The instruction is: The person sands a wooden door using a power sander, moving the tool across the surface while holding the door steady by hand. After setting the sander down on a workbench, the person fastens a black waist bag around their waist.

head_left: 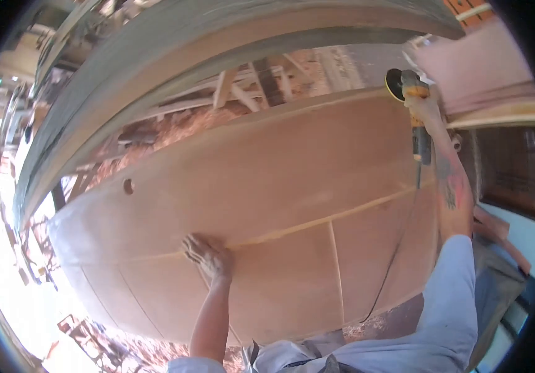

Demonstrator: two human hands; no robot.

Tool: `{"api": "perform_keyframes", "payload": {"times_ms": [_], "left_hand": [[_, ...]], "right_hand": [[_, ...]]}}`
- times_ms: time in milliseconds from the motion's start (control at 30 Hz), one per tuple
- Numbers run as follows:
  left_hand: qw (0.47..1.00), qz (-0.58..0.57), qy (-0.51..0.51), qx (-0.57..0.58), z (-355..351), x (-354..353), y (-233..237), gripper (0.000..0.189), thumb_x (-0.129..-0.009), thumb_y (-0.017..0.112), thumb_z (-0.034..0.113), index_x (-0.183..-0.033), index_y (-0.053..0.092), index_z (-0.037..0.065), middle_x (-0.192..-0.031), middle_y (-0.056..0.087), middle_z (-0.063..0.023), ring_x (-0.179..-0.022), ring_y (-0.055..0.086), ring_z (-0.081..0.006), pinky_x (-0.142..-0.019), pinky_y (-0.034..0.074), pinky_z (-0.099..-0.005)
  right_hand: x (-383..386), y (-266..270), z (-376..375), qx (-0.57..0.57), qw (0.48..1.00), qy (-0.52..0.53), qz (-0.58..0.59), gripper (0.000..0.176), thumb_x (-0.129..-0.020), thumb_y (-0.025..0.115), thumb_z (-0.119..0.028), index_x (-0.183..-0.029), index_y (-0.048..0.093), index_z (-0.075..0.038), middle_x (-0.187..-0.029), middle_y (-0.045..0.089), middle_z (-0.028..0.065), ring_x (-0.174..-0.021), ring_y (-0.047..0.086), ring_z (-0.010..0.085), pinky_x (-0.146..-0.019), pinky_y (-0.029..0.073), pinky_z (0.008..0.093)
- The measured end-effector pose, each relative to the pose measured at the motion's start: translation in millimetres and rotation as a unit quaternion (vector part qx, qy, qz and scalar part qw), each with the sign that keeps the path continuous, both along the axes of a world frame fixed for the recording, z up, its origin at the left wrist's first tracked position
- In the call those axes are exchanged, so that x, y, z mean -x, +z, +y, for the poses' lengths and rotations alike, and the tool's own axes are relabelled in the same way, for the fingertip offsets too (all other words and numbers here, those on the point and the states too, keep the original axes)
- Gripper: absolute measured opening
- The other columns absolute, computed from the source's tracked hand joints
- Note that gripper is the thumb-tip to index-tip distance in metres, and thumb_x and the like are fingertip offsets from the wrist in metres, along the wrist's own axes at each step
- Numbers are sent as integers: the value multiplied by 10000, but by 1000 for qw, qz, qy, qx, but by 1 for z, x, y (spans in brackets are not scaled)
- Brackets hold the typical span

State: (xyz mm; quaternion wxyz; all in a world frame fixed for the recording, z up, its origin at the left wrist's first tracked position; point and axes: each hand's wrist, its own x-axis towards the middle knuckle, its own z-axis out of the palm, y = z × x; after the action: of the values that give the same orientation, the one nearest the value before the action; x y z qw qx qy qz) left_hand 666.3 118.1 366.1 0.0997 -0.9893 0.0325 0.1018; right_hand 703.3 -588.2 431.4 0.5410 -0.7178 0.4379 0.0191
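A broad, boat-shaped wooden panel [292, 158] with pale seam lines spreads out in front of me. My left hand [208, 255] lies on its surface beside the long seam, fingers stretched out, holding nothing. Up at the right end, my right hand [426, 105] is wrapped round a yellow and black angle grinder [418, 133]. The grinder's round dark disc [394, 84] with a yellow edge faces left, near the panel's far right corner. From the tool a dark power cord [387, 273] trails down across the panel.
Beyond the panel arches a large curved wooden beam [230, 40]. Wooden props [224, 88] and reddish shavings [187, 127] lie between them. A small hole [128, 186] pierces the panel on the left. A dark brown box-like recess [510, 165] sits at right.
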Motion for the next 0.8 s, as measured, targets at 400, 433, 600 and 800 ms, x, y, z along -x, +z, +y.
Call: {"api": "perform_keyframes", "payload": {"times_ms": [400, 433, 600, 800], "left_hand": [[983, -45, 88, 154, -15, 1, 1, 690, -1030, 379, 351, -1531, 144, -61, -1559, 199, -284, -1500, 97, -409, -1201, 69, -586], [982, -41, 87, 160, -17, 2, 2, 690, -1030, 379, 351, -1531, 144, -61, -1559, 199, -284, -1500, 97, -409, -1201, 69, -586], [983, -62, 78, 155, -19, 1, 6, 704, -1005, 425, 330, -1529, 157, -56, -1552, 218, -268, -1499, 106, -411, -1202, 70, -585], [979, -94, 45, 174, -8, 2, -8, 751, -934, 489, 290, -1525, 187, -61, -1550, 237, -263, -1486, 141, -424, -1191, 106, -602]], "right_hand": [[-69, 35, 256, 262, 935, 213, 105, 573, -623, 781, -387, -946, 697, 79, -918, 703, 282, -914, 705, 391, -800, 545, 441], [-74, 38, 268, 267, 934, 211, 111, 573, -623, 781, -387, -946, 697, 79, -918, 703, 282, -914, 705, 391, -800, 545, 441], [-104, 46, 337, 172, 950, 258, 48, 449, -675, 768, -310, -984, 716, 11, -821, 711, 177, -730, 716, 277, -672, 554, 411], [-140, 57, 426, 164, 931, 321, 65, 430, -716, 745, -282, -1020, 715, 21, -985, 710, 250, -979, 700, 367, -856, 549, 439]]}}
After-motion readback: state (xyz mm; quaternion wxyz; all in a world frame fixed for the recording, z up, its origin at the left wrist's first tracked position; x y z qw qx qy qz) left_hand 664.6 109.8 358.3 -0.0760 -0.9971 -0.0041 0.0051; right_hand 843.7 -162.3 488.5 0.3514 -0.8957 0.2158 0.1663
